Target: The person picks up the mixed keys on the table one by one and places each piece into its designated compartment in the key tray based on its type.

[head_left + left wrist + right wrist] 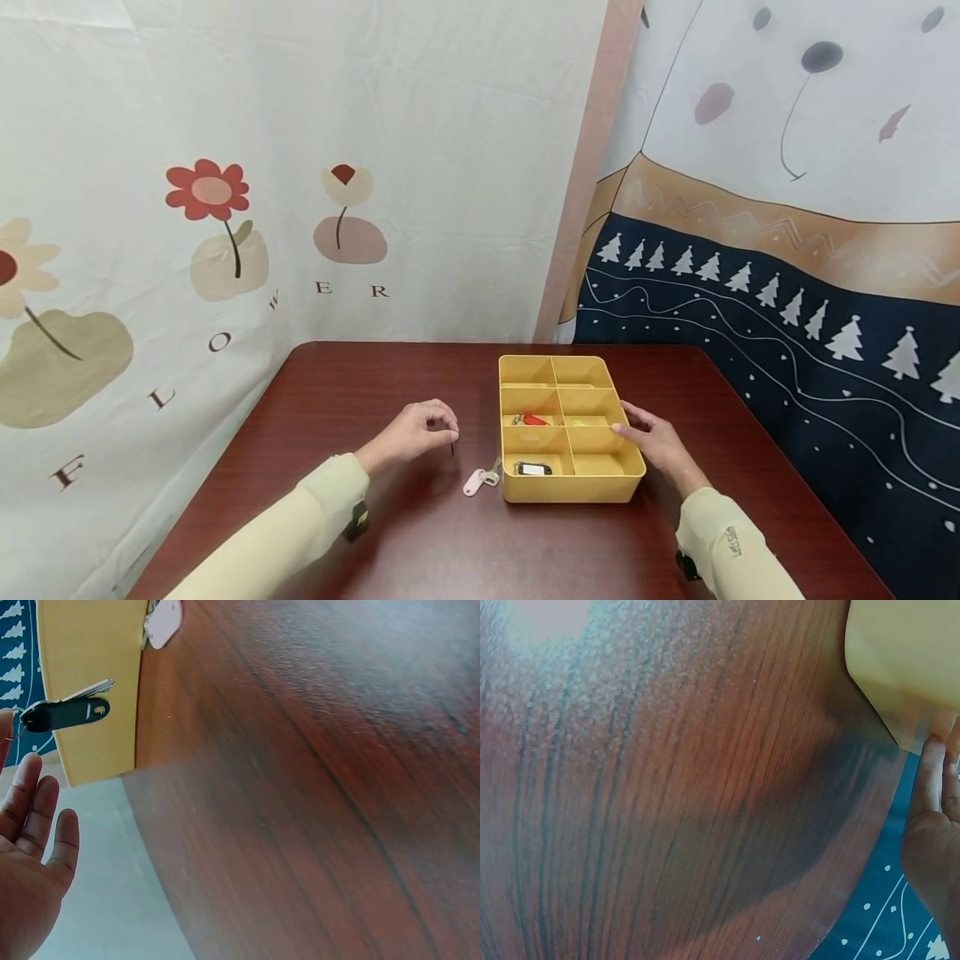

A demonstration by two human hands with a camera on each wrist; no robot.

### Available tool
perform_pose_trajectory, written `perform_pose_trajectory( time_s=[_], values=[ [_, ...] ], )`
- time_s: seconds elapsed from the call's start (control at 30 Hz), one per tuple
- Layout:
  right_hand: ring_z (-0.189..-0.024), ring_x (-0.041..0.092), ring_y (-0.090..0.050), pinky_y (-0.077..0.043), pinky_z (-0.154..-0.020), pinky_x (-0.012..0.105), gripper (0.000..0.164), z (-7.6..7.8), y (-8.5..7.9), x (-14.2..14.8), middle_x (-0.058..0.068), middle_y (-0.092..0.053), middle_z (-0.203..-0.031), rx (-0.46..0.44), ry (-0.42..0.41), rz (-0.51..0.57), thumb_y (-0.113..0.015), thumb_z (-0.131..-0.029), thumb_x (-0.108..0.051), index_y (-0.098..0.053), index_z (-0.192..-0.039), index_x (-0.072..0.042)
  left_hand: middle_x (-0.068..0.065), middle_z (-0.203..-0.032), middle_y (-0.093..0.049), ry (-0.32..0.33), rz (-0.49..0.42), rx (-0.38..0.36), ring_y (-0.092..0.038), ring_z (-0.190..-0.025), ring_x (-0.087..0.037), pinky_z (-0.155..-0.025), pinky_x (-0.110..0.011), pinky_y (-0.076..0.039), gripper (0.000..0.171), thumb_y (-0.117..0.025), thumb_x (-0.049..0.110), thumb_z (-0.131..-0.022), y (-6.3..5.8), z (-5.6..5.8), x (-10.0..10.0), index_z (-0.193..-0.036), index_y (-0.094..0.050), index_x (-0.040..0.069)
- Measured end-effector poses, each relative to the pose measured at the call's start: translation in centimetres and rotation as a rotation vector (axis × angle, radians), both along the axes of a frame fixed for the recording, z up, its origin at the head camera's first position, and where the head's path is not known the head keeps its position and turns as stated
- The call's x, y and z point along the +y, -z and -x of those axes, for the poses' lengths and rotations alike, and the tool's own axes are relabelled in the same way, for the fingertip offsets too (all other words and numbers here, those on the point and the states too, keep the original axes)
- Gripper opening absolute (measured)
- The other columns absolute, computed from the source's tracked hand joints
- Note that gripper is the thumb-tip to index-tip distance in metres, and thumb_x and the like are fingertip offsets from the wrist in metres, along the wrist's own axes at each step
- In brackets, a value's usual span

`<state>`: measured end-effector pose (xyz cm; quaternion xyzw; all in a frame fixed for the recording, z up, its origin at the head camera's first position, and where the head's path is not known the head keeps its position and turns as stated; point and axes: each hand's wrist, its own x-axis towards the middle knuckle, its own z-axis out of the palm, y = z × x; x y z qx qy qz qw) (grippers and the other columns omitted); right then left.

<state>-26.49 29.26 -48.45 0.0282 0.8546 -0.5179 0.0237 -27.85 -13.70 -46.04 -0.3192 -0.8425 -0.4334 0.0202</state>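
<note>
My left hand (420,429) is above the table, left of the yellow divided box. Its fingertips pinch the ring of a key with a black tag (67,714), which dangles beside the box in the left wrist view. In the head view only a dark sliver of the tag shows below the fingers. The yellow box (570,490) has several compartments. My right hand (660,442) holds its right side, thumb over the rim and fingers along the outer wall. On the table against the box's left side lies a key with a pale pink tag (474,482).
A red-tagged key (532,419) lies in the box's middle left compartment, and something yellow (577,422) in the middle right. A black key tag with a white label (534,469) sits in the front left one. The brown table (375,542) meets patterned curtains behind.
</note>
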Motion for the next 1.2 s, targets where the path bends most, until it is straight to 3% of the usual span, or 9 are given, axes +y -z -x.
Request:
perform_pose_trajectory(
  time_s=[0.6,1.2],
  values=[
    [-0.126,0.037,-0.048,-0.040,-0.104,0.050,0.064,-0.1,-0.1,0.0,0.024,-0.047,-0.144,-0.009,0.005,0.001,-0.066,-0.097,-0.026,-0.039,-0.152,-0.007,0.006,-0.096,-0.065,0.016,-0.018,-0.001,-0.060,-0.093,-0.012,-0.082,-0.032,-0.049,0.011,-0.073,0.008,-0.087,-2.3,0.9,2.5,-0.082,-0.071,0.017],
    [-0.123,0.035,-0.050,-0.044,-0.101,0.046,0.063,-0.3,-0.2,-0.1,0.024,-0.050,-0.142,0.003,0.002,0.000,-0.067,-0.096,-0.025,-0.041,-0.151,-0.006,0.003,-0.096,-0.065,0.091,-0.080,0.027,-0.060,-0.094,-0.013,-0.084,-0.033,-0.050,0.006,-0.073,0.007,-0.087,-3.8,1.6,6.0,-0.083,-0.072,0.012]
  ],
)
